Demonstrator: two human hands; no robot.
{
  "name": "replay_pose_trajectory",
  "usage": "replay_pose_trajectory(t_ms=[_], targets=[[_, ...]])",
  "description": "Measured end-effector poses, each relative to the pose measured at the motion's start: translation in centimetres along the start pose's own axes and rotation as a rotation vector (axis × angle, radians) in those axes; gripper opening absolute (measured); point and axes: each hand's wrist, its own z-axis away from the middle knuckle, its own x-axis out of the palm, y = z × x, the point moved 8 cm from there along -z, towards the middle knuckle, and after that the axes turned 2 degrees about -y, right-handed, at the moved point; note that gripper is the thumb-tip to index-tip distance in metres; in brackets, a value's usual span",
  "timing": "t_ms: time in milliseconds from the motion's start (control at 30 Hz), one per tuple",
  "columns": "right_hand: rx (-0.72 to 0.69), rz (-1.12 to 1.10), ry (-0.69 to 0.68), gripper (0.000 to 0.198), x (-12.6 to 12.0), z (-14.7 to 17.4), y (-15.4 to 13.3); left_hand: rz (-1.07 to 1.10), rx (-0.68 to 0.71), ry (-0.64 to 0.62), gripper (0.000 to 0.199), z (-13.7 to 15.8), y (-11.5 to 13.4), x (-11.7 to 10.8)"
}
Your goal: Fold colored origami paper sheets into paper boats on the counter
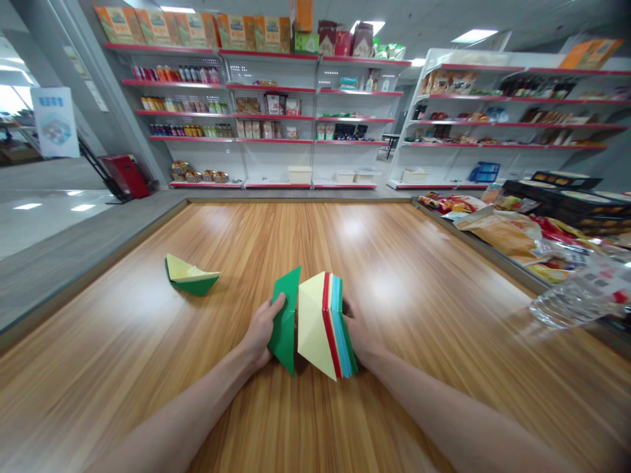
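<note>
Wood-grain tabletop [424, 282] in front of me, light brown w/ darker streaks, approx. 6 to 12 o'clock. Thin seam [306, 226] runs that way too, nr the middle. Raised grey-brown rim [296, 200] at 12, also down L & R sides. Glossy, w/ pale reflections at approx. 11 & 12. At my 11 sits 1 folded paper piece [194, 287], green outside, pale yellow inside. Clear plastic item [566, 305] at 2, overlapping rim; can't tell exactly what it rests on.
</note>
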Motion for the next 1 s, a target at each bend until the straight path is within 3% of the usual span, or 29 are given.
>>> replay_pose_trajectory(t_ms=[133, 467, 667, 1000], targets=[[0.011, -0.081, 0.028, 0.035, 0.0, -0.1, 0.3, 0.007, -0.020, 0.011, 0.026, 0.2, -0.1, 0.2], [0.013, -0.045, -0.007, 0.032, 0.5, 0.4, 0.0, 0.048, -0.026, 0.012, 0.034, 0.8, -0.5, 0.2], [0.017, -0.021, -0.037, 0.032, 0.5, 0.6, 0.1, 0.092, -0.097, -0.030, 0.033, 1.3, -0.7, 0.6], [-0.112, 0.068, -0.049, 0.030, -0.1, 0.9, -0.9, -0.025, -0.015, 0.006, 0.026, 2.7, 0.4, 1.6]])
